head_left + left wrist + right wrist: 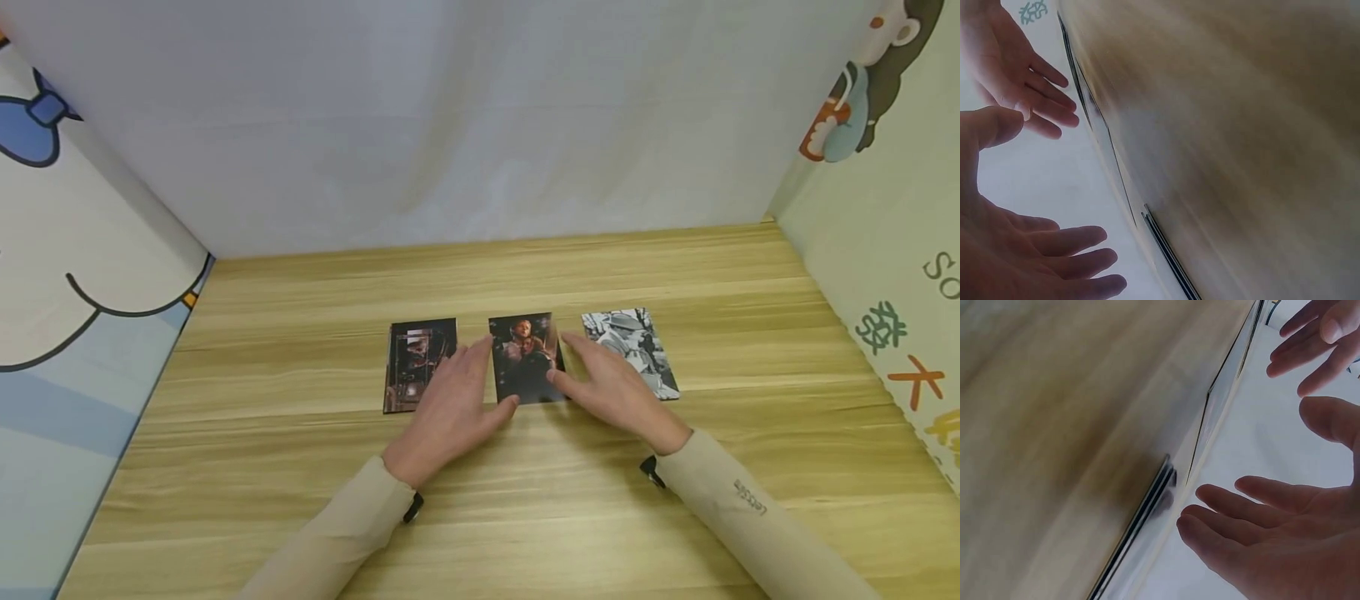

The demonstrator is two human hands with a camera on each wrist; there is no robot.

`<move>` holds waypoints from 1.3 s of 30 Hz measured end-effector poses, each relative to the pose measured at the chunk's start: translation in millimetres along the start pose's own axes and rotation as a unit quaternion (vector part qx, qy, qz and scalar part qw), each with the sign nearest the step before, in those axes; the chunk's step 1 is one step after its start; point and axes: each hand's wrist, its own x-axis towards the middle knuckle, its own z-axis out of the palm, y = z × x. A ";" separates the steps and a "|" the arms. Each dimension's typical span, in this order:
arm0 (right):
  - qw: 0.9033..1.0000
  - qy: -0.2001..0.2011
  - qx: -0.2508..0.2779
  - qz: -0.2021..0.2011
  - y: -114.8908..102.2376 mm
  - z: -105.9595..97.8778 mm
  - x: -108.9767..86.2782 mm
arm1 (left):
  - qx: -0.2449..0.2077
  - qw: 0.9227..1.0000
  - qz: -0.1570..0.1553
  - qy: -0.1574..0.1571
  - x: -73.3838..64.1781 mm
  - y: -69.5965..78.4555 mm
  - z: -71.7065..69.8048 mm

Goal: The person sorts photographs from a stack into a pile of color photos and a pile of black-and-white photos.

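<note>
Three photo cards lie side by side on the wooden table. The left one [405, 362] is dark and framed in style, and in the left wrist view its edge [1169, 253] looks like several thin layers. In the middle is a dark photo [525, 367] of two people. The right card [637, 346] is black and white, showing a figure in a hat; its edge [1132, 531] also looks layered. My left hand [453, 400] hovers between the left and middle cards, fingers extended, hiding part of the left one. My right hand [611, 387], fingers relaxed, overlaps the middle card's right edge and the right card.
The wooden table [300, 467] ends at a pale wall [480, 167] at the back. Printed panels rise along both sides, a cartoon one [97, 250] at left and a lettered one [885, 242] at right.
</note>
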 end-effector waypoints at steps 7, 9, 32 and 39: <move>1.000 -0.014 0.005 0.008 -1.0 1.9 5.8 | 0.005 1.000 0.010 -0.024 7.1 4.3 3.7; 1.000 -0.016 0.004 0.007 -1.1 2.8 7.1 | 0.006 0.999 0.007 -0.034 8.5 5.4 4.9; 0.999 -0.045 0.010 0.023 -10.1 6.7 13.9 | 0.007 0.998 0.000 -0.064 15.3 11.2 10.6; 0.997 -0.022 0.071 0.028 -9.0 6.9 14.4 | 0.014 0.997 -0.010 -0.080 15.5 11.1 10.5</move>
